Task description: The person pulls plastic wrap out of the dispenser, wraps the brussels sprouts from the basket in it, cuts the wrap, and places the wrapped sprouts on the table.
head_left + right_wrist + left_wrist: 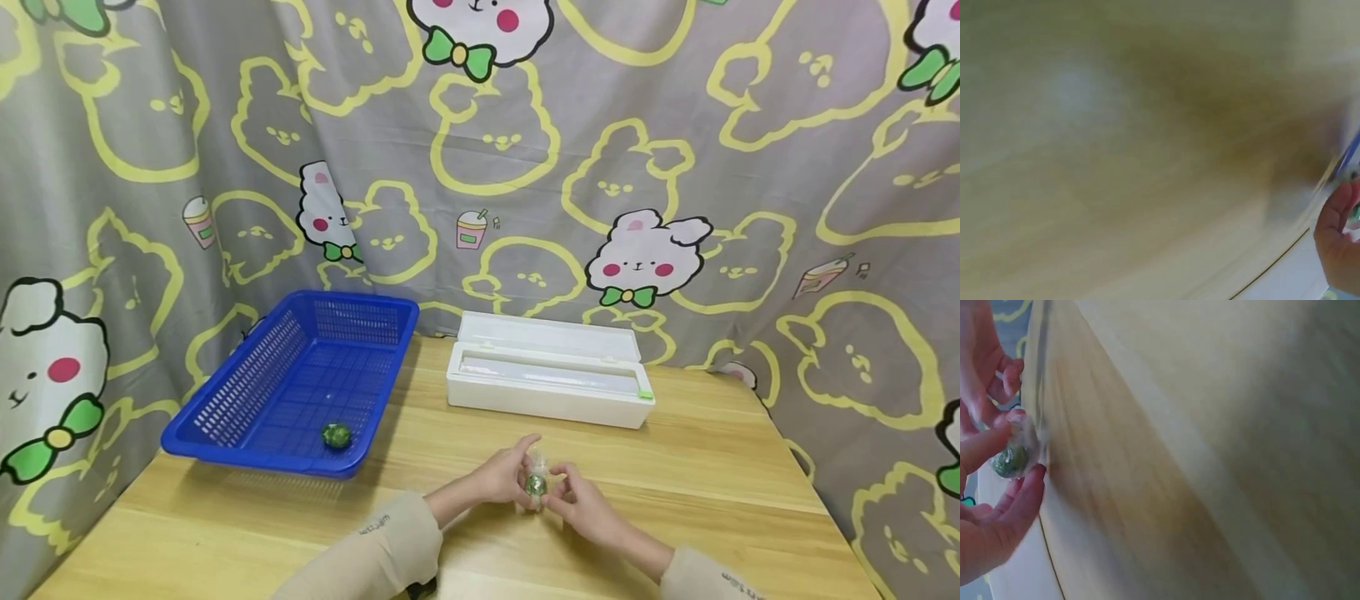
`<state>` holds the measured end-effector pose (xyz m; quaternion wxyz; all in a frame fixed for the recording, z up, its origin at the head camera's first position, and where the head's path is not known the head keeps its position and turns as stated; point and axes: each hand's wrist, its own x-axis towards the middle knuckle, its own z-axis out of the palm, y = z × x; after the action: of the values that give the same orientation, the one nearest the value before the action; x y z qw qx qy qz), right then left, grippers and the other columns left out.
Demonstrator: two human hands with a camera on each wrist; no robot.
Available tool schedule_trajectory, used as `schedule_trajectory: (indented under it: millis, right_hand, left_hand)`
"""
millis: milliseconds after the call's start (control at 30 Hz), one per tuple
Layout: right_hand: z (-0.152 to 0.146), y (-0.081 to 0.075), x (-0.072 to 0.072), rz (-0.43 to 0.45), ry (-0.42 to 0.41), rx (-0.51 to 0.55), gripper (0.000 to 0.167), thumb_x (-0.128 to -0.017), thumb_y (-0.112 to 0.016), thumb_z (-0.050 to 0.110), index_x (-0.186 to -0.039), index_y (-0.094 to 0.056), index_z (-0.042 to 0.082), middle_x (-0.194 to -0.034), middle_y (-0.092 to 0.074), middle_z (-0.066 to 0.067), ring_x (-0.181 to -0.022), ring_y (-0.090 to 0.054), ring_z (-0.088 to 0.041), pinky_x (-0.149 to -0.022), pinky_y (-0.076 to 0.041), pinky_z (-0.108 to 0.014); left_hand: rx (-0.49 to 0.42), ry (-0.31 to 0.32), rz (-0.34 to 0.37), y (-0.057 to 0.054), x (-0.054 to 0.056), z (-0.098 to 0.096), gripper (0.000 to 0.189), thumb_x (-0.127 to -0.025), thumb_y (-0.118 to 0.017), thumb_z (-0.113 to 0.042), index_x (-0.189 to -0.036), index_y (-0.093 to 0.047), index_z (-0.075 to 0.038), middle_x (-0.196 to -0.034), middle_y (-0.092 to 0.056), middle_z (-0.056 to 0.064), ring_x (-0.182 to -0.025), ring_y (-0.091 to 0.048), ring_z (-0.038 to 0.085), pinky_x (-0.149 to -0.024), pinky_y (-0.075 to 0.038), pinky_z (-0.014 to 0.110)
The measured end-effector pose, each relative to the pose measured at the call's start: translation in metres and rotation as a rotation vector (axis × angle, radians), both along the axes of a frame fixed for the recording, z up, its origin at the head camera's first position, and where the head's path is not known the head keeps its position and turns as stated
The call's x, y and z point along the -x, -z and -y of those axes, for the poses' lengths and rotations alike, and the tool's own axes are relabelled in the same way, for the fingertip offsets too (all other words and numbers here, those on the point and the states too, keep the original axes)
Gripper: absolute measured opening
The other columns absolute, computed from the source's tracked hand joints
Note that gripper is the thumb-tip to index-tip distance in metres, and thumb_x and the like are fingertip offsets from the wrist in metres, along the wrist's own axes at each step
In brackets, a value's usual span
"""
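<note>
Between my two hands is a small round green vegetable (536,485) wrapped in clear plastic film (537,458). My left hand (498,477) holds it from the left, thumb and fingers on either side. From the right, my right hand (588,508) pinches at the wrap with thumb and fingertips. In the left wrist view the glossy film bunches over the green vegetable (1010,461). Only part of my right hand (1338,244) shows at the right wrist view's edge, with a bit of green beside the fingers.
A blue plastic basket (288,458) stands at the left with one green vegetable (337,435) inside. Behind my hands sits a long white film dispenser box (540,404), its lid (547,333) raised. A dark object (422,588) shows beside the left sleeve. A patterned curtain (510,192) hangs behind the wooden table (720,483).
</note>
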<state>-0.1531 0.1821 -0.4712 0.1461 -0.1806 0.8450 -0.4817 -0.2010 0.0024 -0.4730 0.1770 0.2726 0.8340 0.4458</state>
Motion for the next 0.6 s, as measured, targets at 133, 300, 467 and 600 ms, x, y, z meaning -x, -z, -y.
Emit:
schedule_trajectory:
  millis: [133,300,467,600]
  right_hand:
    - [0.000,0.000,0.007,0.090,0.050,-0.026,0.050,-0.087,-0.058,0.019,-0.117,-0.042,-0.018,-0.072,-0.054,-0.003,-0.051,-0.043,-0.008,-0.046,-0.036,-0.017]
    - [0.002,0.000,0.011,0.182,0.025,0.037,0.046,-0.086,-0.059,0.017,-0.113,-0.047,-0.017,-0.068,-0.049,0.000,-0.049,-0.037,-0.006,-0.045,-0.031,-0.015]
    - [0.003,-0.001,0.013,0.273,0.072,0.095,0.063,-0.084,-0.062,0.017,-0.126,-0.031,-0.019,-0.074,-0.050,-0.001,-0.054,-0.039,-0.008,-0.050,-0.035,-0.017]
    - [0.005,-0.001,0.014,0.338,0.141,0.105,0.065,-0.084,-0.061,0.019,-0.128,-0.030,-0.017,-0.077,-0.050,-0.001,-0.061,-0.043,-0.010,-0.058,-0.041,-0.022]
  left_hand:
    - [0.042,-0.007,-0.047,-0.003,-0.003,-0.003,0.095,-0.060,-0.076,0.009,-0.139,-0.025,-0.002,-0.085,-0.055,-0.002,-0.064,-0.049,0.004,-0.060,-0.044,0.016]
    - [0.038,-0.014,-0.023,-0.005,-0.003,-0.002,0.093,-0.060,-0.076,0.008,-0.138,-0.027,-0.001,-0.083,-0.056,-0.001,-0.066,-0.051,0.005,-0.062,-0.045,0.016]
    - [-0.019,-0.048,0.067,-0.004,0.000,0.001,0.089,-0.063,-0.076,0.007,-0.137,-0.027,0.002,-0.086,-0.057,0.003,-0.072,-0.056,0.011,-0.067,-0.047,0.018]
    - [-0.042,-0.075,0.112,-0.003,0.000,0.003,0.088,-0.062,-0.075,0.009,-0.137,-0.028,0.004,-0.086,-0.057,0.004,-0.073,-0.057,0.014,-0.067,-0.047,0.019]
